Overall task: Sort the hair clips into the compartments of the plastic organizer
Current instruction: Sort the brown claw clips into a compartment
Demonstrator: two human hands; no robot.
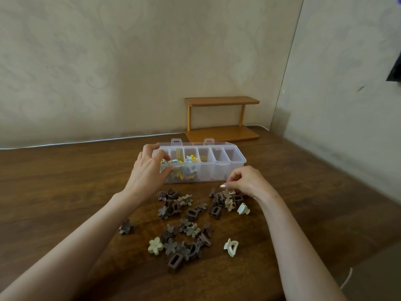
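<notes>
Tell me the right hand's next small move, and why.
Probably pinch the beige clip just under the right hand and carry it to one of the two right-end compartments of the plastic organizer. The curled fingers are right over that clip, those compartments look empty, and the left hand holds the organizer's left end. Whether the clip is gripped yet is unclear.

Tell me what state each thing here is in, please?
plastic organizer: lid open, left compartments hold colourful clips.
hair clips: loose pile on the table, unsorted.
left hand: fingers curled at the organizer's left end; grip unclear.
right hand: fingers curled over a beige clip; grip unclear.
wooden shelf: upright by the wall.
</notes>
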